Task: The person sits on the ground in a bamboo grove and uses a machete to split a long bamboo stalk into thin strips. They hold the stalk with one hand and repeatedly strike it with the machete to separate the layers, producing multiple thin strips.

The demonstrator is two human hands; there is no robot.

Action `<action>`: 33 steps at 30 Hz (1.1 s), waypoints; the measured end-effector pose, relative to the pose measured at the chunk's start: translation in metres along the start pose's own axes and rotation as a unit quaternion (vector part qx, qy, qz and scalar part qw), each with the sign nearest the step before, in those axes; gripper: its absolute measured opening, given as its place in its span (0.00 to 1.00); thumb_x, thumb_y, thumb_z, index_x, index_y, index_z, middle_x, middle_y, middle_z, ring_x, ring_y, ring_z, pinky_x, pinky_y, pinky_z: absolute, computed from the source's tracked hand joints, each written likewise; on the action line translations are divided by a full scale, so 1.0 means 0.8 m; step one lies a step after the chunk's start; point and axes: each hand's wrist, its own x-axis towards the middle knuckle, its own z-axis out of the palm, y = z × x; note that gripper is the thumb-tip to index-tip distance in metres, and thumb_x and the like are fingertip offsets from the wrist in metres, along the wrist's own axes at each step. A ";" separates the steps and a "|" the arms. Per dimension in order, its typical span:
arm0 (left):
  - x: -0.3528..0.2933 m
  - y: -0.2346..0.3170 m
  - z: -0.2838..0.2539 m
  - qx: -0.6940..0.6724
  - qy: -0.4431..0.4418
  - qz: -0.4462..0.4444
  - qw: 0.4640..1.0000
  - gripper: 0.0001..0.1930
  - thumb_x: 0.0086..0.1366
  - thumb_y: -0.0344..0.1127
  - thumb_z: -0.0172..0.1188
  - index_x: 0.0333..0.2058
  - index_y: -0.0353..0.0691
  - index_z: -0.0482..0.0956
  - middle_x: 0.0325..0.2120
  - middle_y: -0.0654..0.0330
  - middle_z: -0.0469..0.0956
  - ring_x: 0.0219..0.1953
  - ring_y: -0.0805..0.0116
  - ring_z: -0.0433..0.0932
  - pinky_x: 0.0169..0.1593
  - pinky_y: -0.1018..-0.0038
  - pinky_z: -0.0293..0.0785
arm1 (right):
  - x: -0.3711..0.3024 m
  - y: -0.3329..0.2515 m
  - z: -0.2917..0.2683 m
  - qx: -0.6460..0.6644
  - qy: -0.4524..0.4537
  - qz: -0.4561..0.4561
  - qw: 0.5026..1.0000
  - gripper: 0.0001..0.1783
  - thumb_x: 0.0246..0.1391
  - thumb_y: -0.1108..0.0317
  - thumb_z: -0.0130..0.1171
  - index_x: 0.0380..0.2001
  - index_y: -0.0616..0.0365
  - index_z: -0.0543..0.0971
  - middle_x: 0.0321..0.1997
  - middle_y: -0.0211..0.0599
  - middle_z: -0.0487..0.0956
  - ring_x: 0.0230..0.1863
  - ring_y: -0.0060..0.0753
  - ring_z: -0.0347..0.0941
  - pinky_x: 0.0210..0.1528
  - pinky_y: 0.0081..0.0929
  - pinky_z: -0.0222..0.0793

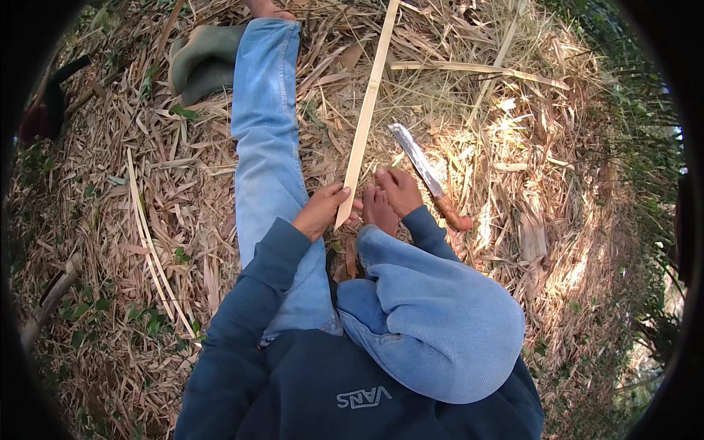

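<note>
My left hand [323,210] is closed around the lower end of a long, pale, flat bamboo strip [368,103], which slants up and away past the top of the view. My right hand [400,191] is just right of the strip, its fingers curled in beside the toes of my bare foot [380,213]. What those fingers hold, if anything, is hidden. On the litter close to the right hand lies a machete [422,163] with a worn metal blade and a curved brown wooden handle, its tip pointing away from me.
My left leg [268,125] stretches forward in jeans; the right one [447,323] is bent. Green rubber boots [209,62] lie beside the far foot. Thin split strips [154,249] rest at left, another strip [477,70] at far right. Dry shavings cover the ground; green plants [623,66] border the right.
</note>
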 end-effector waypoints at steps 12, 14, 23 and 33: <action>-0.048 0.040 -0.019 -0.127 -0.075 0.060 0.987 0.19 0.73 0.34 0.40 0.56 0.29 0.64 0.41 0.47 0.78 0.38 0.61 0.83 0.41 0.69 0.84 | -0.064 0.119 -0.072 -0.382 0.133 0.105 0.909 0.33 0.49 0.58 0.63 0.58 0.55 0.67 0.58 0.53 0.66 0.58 0.53 0.64 0.60 0.42 0.62; -0.053 0.044 -0.024 -0.116 -0.078 0.079 0.987 0.19 0.73 0.34 0.40 0.57 0.29 0.62 0.41 0.47 0.78 0.39 0.60 0.83 0.42 0.69 0.84 | -0.064 0.112 -0.074 -0.391 0.125 0.090 0.908 0.33 0.49 0.59 0.64 0.57 0.56 0.68 0.54 0.54 0.70 0.57 0.54 0.65 0.58 0.42 0.63; -0.051 0.036 -0.040 -0.045 0.007 0.064 0.997 0.14 0.73 0.33 0.37 0.50 0.34 0.67 0.27 0.57 0.76 0.17 0.78 0.66 0.19 0.81 0.65 | -0.104 0.051 -0.069 -0.209 0.127 0.203 0.948 0.27 0.44 0.49 0.67 0.35 0.64 0.76 0.22 0.44 0.77 0.24 0.37 0.74 0.32 0.33 0.72; -0.145 -0.027 -0.015 -0.018 0.040 -0.005 0.999 0.13 0.74 0.40 0.41 0.42 0.37 0.71 0.19 0.68 0.66 0.16 0.82 0.59 0.17 0.84 0.56 | -0.120 -0.042 -0.024 -0.323 0.032 -0.082 0.942 0.19 0.46 0.50 0.65 0.26 0.55 0.75 0.17 0.43 0.76 0.22 0.36 0.76 0.26 0.34 0.71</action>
